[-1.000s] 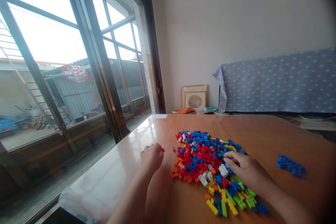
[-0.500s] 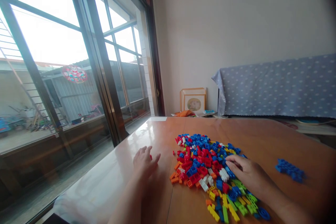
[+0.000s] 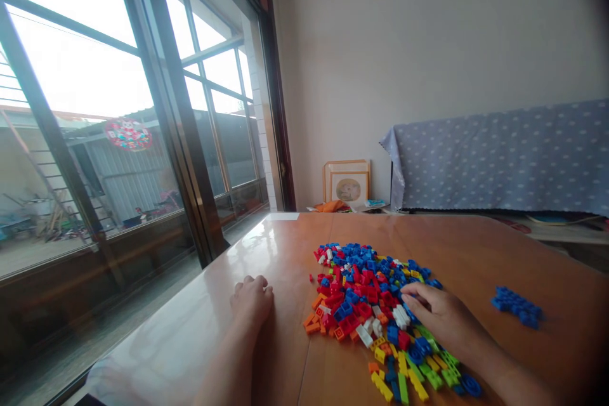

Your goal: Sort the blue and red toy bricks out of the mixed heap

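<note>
A mixed heap of toy building bricks (image 3: pixel 364 292) in red, blue, white, orange, yellow and green lies on the brown table. On the left, my left hand (image 3: pixel 252 299) rests on the tabletop apart from the heap, its fingers curled in; what is under them is hidden. At the heap's right side, my right hand (image 3: pixel 431 306) has thumb and fingers pressed together over blue and white bricks. Whatever its fingertips hold cannot be made out. A single small red brick (image 3: pixel 311 278) sits just left of the heap.
A separate cluster of blue bricks (image 3: pixel 516 306) stands to the right on the table (image 3: pixel 457 238). Glass windows (image 3: pixel 209 139) run along the left. Behind the table are framed pictures (image 3: pixel 349 187) and a polka-dot cloth (image 3: pixel 499 158) over something.
My left hand has gone from spread fingers to curled ones, and a red piece seen by it is now hidden. My right hand stays at the heap. The view has shifted slightly.
</note>
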`<state>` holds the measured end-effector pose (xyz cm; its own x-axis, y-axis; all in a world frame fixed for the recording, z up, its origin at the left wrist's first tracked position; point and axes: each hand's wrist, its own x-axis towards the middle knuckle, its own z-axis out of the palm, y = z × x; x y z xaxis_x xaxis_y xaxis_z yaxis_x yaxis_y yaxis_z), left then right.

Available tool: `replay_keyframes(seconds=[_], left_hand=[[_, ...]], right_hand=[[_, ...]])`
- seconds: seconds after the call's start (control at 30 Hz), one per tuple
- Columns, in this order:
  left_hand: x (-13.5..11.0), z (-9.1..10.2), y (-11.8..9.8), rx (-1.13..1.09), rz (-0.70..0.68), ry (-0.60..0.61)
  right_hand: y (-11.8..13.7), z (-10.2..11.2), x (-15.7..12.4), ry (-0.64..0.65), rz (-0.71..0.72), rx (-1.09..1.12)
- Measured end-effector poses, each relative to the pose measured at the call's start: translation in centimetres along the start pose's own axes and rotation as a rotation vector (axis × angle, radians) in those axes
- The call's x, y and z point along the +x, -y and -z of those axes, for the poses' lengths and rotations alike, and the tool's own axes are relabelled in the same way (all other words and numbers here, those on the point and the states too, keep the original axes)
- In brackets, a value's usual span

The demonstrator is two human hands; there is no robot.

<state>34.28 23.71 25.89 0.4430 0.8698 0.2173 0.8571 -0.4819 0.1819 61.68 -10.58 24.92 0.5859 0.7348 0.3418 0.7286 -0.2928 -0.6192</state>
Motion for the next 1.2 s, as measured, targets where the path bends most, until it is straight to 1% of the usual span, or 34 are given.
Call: replay_keyframes(seconds=[0.17, 0.3, 0.47, 0.8, 1.03, 1.2], left_hand=[[-0.3, -0.1, -0.2, -0.002, 0.008, -0.012], [-0.5, -0.1, -0.3, -0.004, -0.004, 0.004], [-0.5, -0.2, -0.5, 0.004, -0.023, 0.011], [-0.2, -0.9, -0.9, 0.031, -0.067, -0.001], [-0.4, -0.7, -1.3, 0.016, -0.098, 0.001], [-0.5, -0.6, -1.6, 0.005, -0.095, 0.008]], right_hand=[[-0.8, -0.4, 0.0, -0.001, -0.006, 0.009], [-1.1, -0.5, 0.1, -0.001, 0.005, 0.007], [-0.8, -0.4, -0.1, -0.035, -0.011, -0.021], [-0.7, -0.4, -0.3, -0.039, -0.02, -0.022], [-0.4, -0.5, -0.1, -0.058, 0.005, 0.009], [-0.3, -0.5, -0.2, -0.052, -0.011, 0.01]])
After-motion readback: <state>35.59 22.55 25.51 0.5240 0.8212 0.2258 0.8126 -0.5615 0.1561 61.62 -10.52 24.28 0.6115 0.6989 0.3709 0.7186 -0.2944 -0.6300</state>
